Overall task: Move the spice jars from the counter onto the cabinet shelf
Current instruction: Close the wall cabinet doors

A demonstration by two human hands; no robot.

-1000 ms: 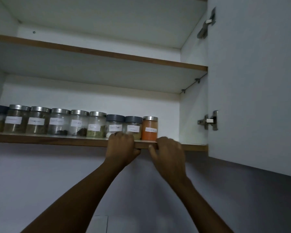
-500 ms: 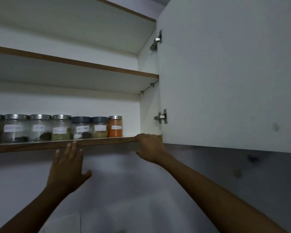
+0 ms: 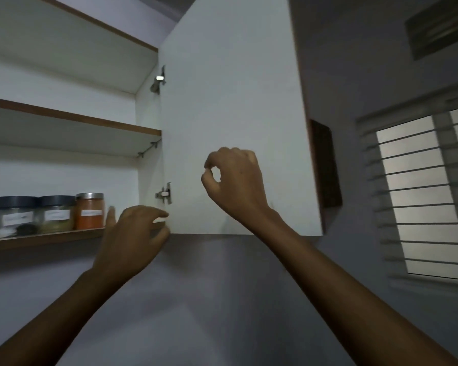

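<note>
Spice jars (image 3: 48,213) stand upright in a row on the lower cabinet shelf (image 3: 37,237), side by side and touching, an orange-filled jar (image 3: 90,211) at the row's right end; the row runs off the picture's left edge, so its full count is hidden, and the labels are too blurred to read. The left hand (image 3: 132,233) hovers just right of the orange jar at the shelf's front edge, its grip loosely spread and empty. The right hand (image 3: 236,180) is raised before the inner face of the open cabinet door (image 3: 236,88), its grip curled, thumb and forefinger nearly meeting, pinching nothing. The jars lie left of both hands, nearer the left. No desk is in view, so whether any jars remain below cannot be told.
</note>
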